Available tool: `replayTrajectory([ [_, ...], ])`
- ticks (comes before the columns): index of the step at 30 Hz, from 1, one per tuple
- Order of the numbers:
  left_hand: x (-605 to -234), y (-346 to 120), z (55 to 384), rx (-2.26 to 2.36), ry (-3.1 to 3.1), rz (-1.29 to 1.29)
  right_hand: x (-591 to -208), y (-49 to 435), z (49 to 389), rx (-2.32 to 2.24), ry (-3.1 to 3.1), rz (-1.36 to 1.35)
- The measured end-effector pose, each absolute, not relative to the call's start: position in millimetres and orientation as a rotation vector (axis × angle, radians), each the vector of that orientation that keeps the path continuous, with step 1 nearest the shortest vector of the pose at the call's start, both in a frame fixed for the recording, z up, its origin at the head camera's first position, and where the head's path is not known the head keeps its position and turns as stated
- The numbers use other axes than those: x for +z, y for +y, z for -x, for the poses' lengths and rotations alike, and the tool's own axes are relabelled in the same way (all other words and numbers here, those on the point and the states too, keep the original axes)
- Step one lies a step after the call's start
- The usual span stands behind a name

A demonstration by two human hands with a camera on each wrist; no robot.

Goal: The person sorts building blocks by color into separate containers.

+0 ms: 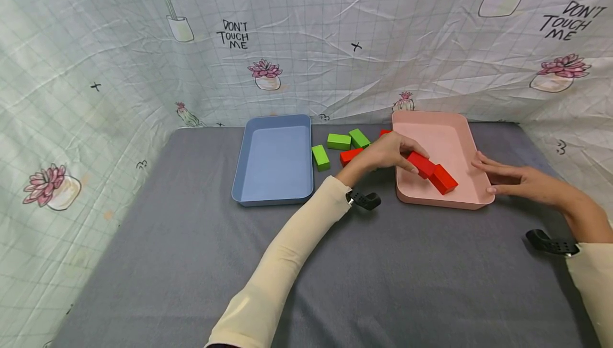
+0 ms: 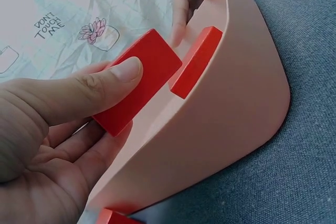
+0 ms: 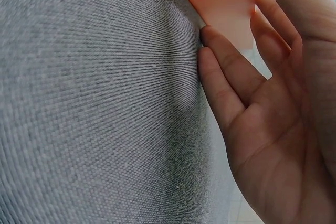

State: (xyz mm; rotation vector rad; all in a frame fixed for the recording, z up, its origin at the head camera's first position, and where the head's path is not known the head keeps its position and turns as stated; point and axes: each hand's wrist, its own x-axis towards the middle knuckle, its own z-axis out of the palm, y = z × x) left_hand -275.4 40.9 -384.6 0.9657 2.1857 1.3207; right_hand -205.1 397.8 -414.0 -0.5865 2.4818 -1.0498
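In the head view, my left hand (image 1: 390, 151) pinches a red block (image 1: 420, 164) between thumb and fingers, over the pink tray (image 1: 431, 124). A second red block (image 1: 442, 179) lies in the tray, overlapped by the held one in this view. The left wrist view shows the thumb flat on the face of the held block (image 2: 144, 80), with the other block (image 2: 197, 62) behind the tray wall. My right hand (image 1: 527, 183) rests against the tray's right side. Its fingers look fairly straight in the right wrist view, with fingertips (image 3: 210, 35) at the tray's pink wall (image 3: 226, 3).
A blue tray (image 1: 275, 156) stands to the left. Between the trays lie several green blocks (image 1: 339, 141) and a red block (image 1: 349, 156); another red block (image 1: 384, 132) peeks out behind my left hand. A printed cloth (image 1: 311, 34) hangs behind the grey table (image 1: 191, 241).
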Motion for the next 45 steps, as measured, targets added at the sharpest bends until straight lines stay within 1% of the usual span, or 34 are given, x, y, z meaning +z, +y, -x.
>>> replayTrajectory([
  [10,-383,45,281,1.304,2.146,-0.921,-413,398,207,-1.047,2.469,0.531],
  [24,-380,49,291,1.220,2.162,-1.029,-412,398,208,-1.027,2.474,0.499],
  [36,-377,52,299,1.151,2.160,-1.033,-414,398,208,-1.023,2.476,0.523],
  [45,-379,58,314,1.083,2.169,-1.089,-415,400,206,-1.025,2.501,0.549],
])
